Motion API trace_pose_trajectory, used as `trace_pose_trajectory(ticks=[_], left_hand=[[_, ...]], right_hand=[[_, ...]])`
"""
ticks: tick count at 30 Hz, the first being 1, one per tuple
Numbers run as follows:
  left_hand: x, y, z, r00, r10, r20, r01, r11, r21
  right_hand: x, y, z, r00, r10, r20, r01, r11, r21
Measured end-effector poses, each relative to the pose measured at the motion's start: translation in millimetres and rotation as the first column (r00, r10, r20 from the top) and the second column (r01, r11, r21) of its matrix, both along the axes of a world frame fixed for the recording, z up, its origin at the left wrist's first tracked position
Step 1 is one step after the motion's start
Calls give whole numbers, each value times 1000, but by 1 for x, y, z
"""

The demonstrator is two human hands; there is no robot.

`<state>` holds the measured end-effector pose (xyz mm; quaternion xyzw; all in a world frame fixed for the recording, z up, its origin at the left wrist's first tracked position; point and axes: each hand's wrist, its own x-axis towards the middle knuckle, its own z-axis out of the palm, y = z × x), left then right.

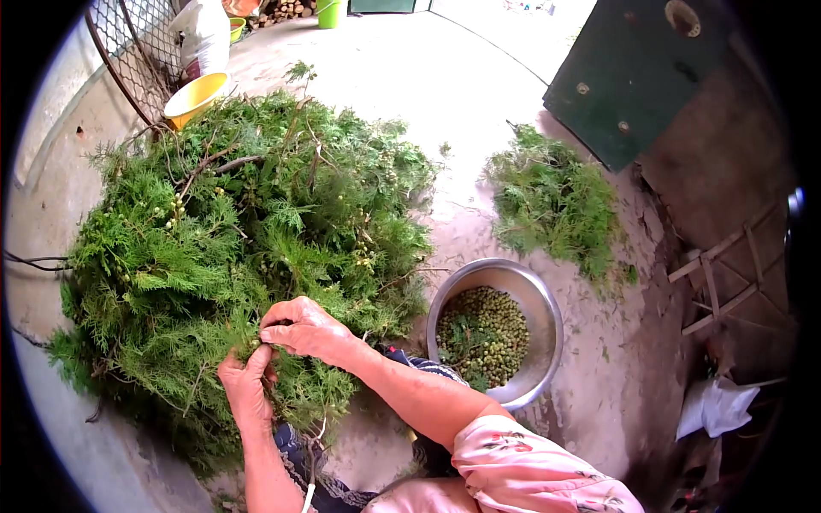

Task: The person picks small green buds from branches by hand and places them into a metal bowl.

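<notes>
A large heap of green conifer branches (282, 224) with small cones fills the left and middle of the floor. At its near edge my left hand (248, 381) grips a leafy conifer sprig (247, 340) between thumb and fingers. My right hand (301, 330) pinches at the same sprig, its fingertips close to the left thumb. A cut branch (312, 449) extends below the foliage near my legs. Right of the heap stands a steel basin (557, 320), part filled with small green cones (494, 327) and a few leafy bits.
A smaller pile of conifer branches (555, 199) lies beyond the basin, near a dark green panel (635, 77). A yellow basin (192, 99) and white sack (204, 38) stand behind the heap. A green bucket (329, 13) is farther back; a wooden frame (721, 282) is at right.
</notes>
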<state>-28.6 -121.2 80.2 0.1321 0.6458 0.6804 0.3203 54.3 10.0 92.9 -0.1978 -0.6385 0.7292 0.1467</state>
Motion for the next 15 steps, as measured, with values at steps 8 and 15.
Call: trace_pose_trajectory(ticks=[8,15], left_hand=[[4,2,1,998,19,-54,-17,999,36],[4,3,2,992,125,-10,-124,990,62]], right_hand=[[0,-6,-3,999,-42,26,41,998,39],[-13,-28,-17,924,-248,-290,361,813,457]])
